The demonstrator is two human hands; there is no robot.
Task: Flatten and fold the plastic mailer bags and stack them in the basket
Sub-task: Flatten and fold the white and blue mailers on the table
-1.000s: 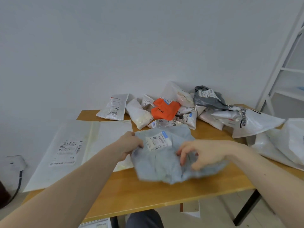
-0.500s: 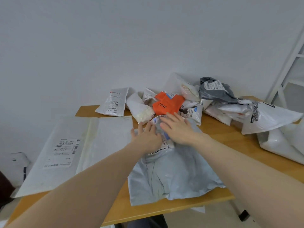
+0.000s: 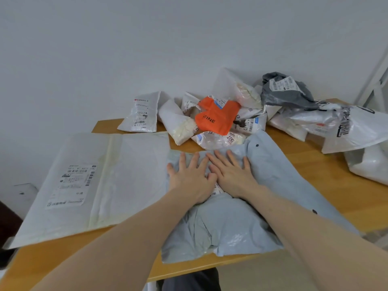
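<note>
A pale blue-grey mailer bag [image 3: 241, 223] lies spread on the wooden table [image 3: 327, 185], its near end still puffed and wrinkled. My left hand [image 3: 190, 177] and my right hand [image 3: 232, 173] press flat on its far half, side by side, fingers straight and spread, covering most of its white label. A large white mailer [image 3: 90, 185] lies flattened to the left. No basket is in view.
A heap of crumpled mailers sits at the back of the table: an orange one [image 3: 216, 117], a dark grey one [image 3: 287, 93], several white ones [image 3: 352, 127]. A small white bag [image 3: 140, 114] leans near the wall. A white rack frame [image 3: 375, 80] stands at the right.
The blue-grey bag went from bunched between gripping hands to laid out on the table. Both hands opened and now press flat on it, slid slightly outward.
</note>
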